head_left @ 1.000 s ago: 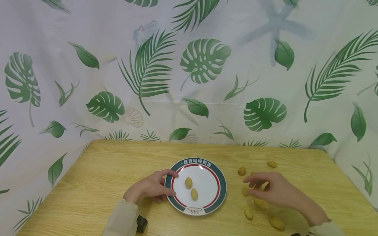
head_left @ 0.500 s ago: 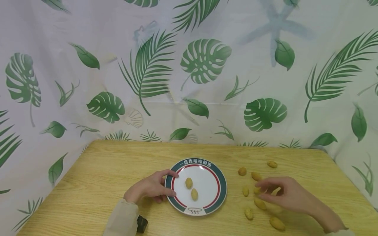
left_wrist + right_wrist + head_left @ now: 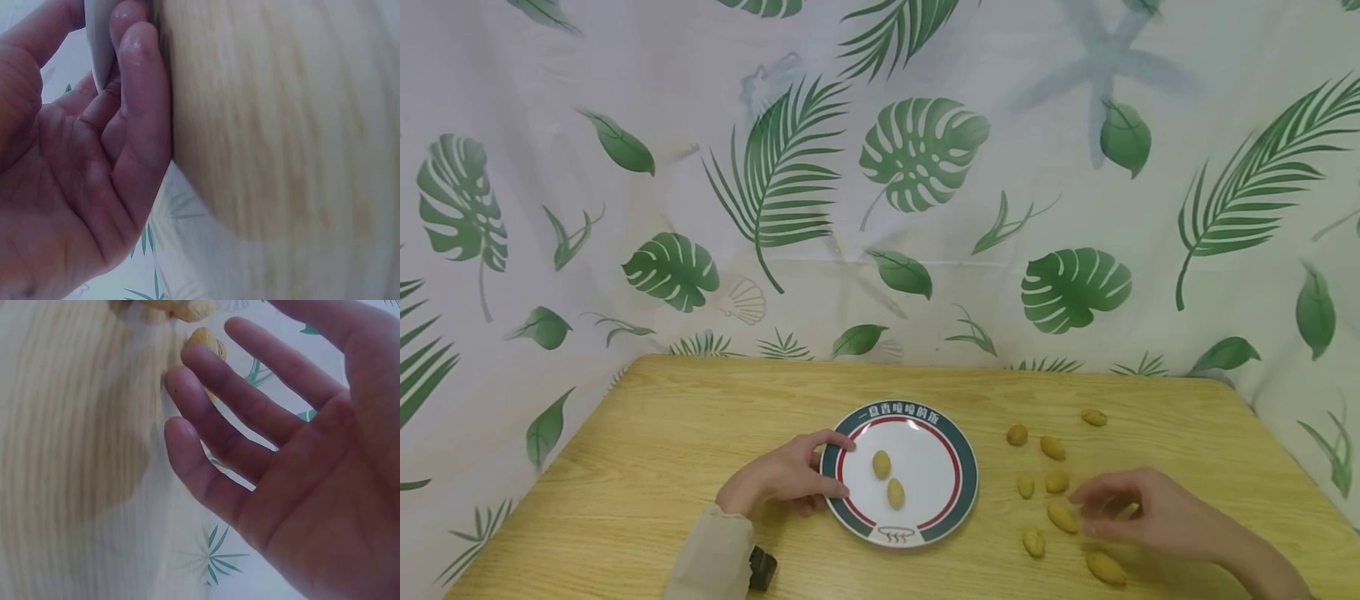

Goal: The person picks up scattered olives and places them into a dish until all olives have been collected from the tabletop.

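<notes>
In the head view my left hand (image 3: pixel 786 477) grips the left rim of a white plate (image 3: pixel 928 479) with a dark teal border and a red ring. In the left wrist view, the plate's edge (image 3: pixel 100 47) lies between thumb and fingers. Two small yellow-brown nut-like pieces, one upper (image 3: pixel 882 464) and one lower (image 3: pixel 896 493), lie on the plate. My right hand (image 3: pixel 1138 512) is to the right, its fingers loosely bent and holding nothing. Its fingertips are right by one long piece (image 3: pixel 1062 518) on the table. In the right wrist view, the fingers (image 3: pixel 194 394) are spread.
Several similar pieces lie on the wooden table (image 3: pixel 715 400) right of the plate, including a round one (image 3: pixel 1017 434), a far one (image 3: pixel 1093 417) and a near one (image 3: pixel 1106 568). A leaf-printed cloth (image 3: pixel 970 292) hangs behind.
My right hand has drawn right and toward me, uncovering pieces that it hid before. My left hand, the plate and the two pieces on it have stayed put.
</notes>
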`<state>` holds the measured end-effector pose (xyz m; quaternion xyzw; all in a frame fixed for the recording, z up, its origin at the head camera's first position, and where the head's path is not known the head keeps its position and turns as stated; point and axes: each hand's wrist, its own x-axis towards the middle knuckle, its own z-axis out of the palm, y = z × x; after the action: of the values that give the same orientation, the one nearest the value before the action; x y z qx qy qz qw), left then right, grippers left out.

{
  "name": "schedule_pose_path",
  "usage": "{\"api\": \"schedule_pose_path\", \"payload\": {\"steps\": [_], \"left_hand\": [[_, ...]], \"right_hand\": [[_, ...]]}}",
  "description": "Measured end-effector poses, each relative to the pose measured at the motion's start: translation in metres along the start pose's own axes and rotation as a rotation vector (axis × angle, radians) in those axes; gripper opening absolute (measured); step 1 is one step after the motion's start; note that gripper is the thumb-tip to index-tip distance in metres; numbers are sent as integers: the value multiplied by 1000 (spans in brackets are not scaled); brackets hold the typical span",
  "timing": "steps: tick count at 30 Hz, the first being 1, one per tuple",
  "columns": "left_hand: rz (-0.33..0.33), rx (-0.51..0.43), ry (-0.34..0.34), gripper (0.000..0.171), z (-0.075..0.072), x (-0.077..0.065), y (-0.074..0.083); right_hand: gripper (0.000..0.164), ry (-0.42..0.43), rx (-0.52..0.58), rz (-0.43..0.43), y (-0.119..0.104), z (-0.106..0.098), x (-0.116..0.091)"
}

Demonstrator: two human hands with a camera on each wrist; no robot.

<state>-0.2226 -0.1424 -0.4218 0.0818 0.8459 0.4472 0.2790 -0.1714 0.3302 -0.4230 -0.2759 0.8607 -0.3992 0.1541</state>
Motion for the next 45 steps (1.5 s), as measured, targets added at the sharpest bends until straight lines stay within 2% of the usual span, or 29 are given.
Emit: {"api": "schedule_pose_path", "payload": {"steps": [4, 11, 16, 20, 23, 27, 38, 45], "left_hand": [[3, 2, 0, 55, 0, 1, -1], [7, -1, -4, 55, 0, 2, -2], [-2, 4, 1, 54, 0, 2, -2], [-1, -1, -3, 54, 1, 2, -2], [4, -4, -6, 55, 1, 2, -2], [10, -3, -8, 55, 0, 2, -3], [22, -2, -8, 55, 0, 1, -2], [10, -6, -8, 54, 0, 2, -2]], "right_hand": [[24, -25, -17, 0, 3, -2, -5], [25, -72, 17, 31, 8, -4, -12], [26, -106, 72, 28, 11, -3, -16], [27, -135, 112, -27, 12, -1, -17], [29, -166, 154, -37, 12, 1, -17], [30, -199, 207, -16, 11, 2, -16], [26, -245, 274, 1, 11, 3, -17], [24, -249, 286, -36, 10, 3, -18]]}}
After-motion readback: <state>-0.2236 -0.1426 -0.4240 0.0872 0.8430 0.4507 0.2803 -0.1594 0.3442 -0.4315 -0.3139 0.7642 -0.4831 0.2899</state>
